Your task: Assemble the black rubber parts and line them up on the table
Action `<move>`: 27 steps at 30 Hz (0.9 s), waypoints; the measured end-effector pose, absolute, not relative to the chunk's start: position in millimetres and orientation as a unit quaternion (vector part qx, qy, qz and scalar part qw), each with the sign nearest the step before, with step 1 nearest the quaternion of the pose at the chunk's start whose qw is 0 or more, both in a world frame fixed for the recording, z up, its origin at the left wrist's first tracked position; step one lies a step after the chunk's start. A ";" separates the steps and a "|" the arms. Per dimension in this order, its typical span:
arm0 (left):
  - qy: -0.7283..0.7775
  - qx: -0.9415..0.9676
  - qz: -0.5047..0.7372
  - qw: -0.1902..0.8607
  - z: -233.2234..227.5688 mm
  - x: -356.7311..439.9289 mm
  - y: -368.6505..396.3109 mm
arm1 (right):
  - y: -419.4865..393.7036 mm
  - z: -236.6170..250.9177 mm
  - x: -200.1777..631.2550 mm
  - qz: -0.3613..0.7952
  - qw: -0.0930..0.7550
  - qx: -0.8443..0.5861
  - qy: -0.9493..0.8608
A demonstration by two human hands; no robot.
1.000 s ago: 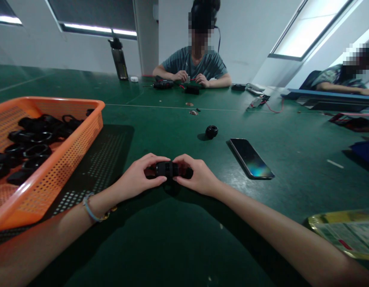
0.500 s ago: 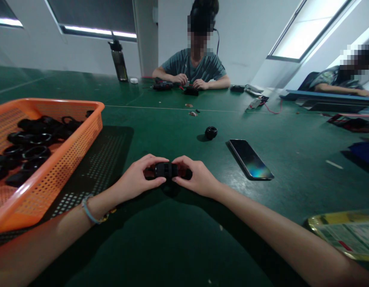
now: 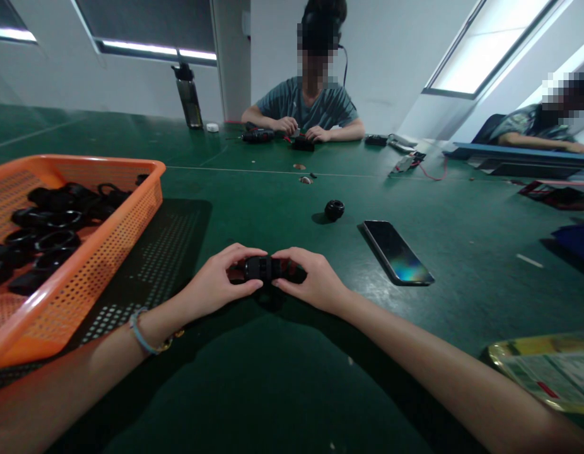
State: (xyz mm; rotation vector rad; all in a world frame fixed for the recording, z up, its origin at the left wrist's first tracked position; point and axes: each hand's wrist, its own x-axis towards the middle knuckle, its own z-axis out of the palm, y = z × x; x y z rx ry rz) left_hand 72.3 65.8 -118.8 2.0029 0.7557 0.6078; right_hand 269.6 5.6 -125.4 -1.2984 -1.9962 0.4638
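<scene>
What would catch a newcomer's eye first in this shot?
The left hand and right hand meet at the centre, both gripping a small black part just above the green table. At the left sits a bright orange basket of black rings; a phone lies to the right.

Head cam, looks fwd and down (low angle) across green table [image 3: 282, 378], hands close.
</scene>
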 end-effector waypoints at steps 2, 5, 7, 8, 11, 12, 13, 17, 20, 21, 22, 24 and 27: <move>0.304 0.808 0.244 0.442 -118.8 72.2 65.9 | 5.6 -125.6 269.7 0.187 0.350 -0.500 -0.770; 0.305 0.812 0.241 0.437 -118.5 72.4 65.9 | 5.9 -126.6 269.2 0.208 0.358 -0.499 -0.761; 0.306 0.814 0.238 0.432 -118.1 72.6 65.8 | 6.0 -127.4 268.8 0.216 0.365 -0.500 -0.755; 0.306 0.815 0.237 0.431 -117.9 72.7 65.7 | 6.0 -127.8 268.7 0.217 0.366 -0.500 -0.754; 0.308 0.814 0.236 0.433 -117.0 72.8 65.4 | 5.6 -128.3 269.4 0.219 0.370 -0.493 -0.756; 0.308 0.813 0.235 0.435 -116.6 72.7 65.3 | 5.5 -128.4 269.8 0.223 0.372 -0.488 -0.757; 0.309 0.811 0.233 0.438 -116.2 72.7 65.2 | 5.4 -128.4 270.1 0.228 0.375 -0.482 -0.758; 0.306 0.808 0.232 0.447 -114.8 72.1 64.6 | 5.6 -128.4 270.6 0.226 0.385 -0.467 -0.763; 0.306 0.805 0.231 0.453 -114.9 71.7 64.9 | 6.0 -128.4 270.4 0.205 0.385 -0.468 -0.768; 0.306 0.804 0.231 0.454 -115.2 71.5 65.2 | 6.2 -128.5 270.3 0.197 0.385 -0.468 -0.771; 0.307 0.804 0.231 0.454 -115.6 71.3 65.5 | 6.2 -128.6 270.4 0.187 0.385 -0.468 -0.774; 0.306 0.805 0.231 0.453 -116.2 71.0 65.9 | 6.3 -128.5 270.5 0.165 0.386 -0.466 -0.779; 0.307 0.804 0.231 0.454 -116.5 70.6 66.2 | 6.0 -128.2 270.6 0.136 0.393 -0.456 -0.787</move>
